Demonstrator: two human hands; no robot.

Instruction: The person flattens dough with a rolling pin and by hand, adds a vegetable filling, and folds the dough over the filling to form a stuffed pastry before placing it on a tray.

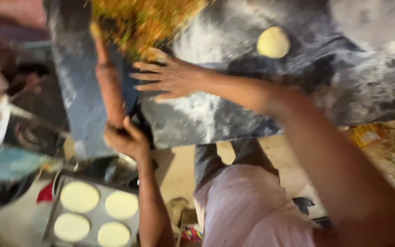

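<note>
**A:** From my feed, the wooden rolling pin (109,84) lies on the floured dark counter (366,87), slanting toward the near edge. My left hand (126,137) is closed around its near end, right where the counter stops. My right hand (170,77) is spread flat, fingers wide, on the floured patch just beside the pin, empty.

**B:** What worries you?

**A:** The pin's far end sits against the heap of chopped yellow-orange filling (145,20). A push could drag bits into the flour. And the grip is at the very edge; I judge a slip could send the pin down onto the metal tray (53,206) of rolled dough discs (79,196) below.

**B:** The dough ball (273,42)?

**A:** Well apart, beyond my right forearm. The picture is blurred, so I can't tell how tight the left grip is.
</note>
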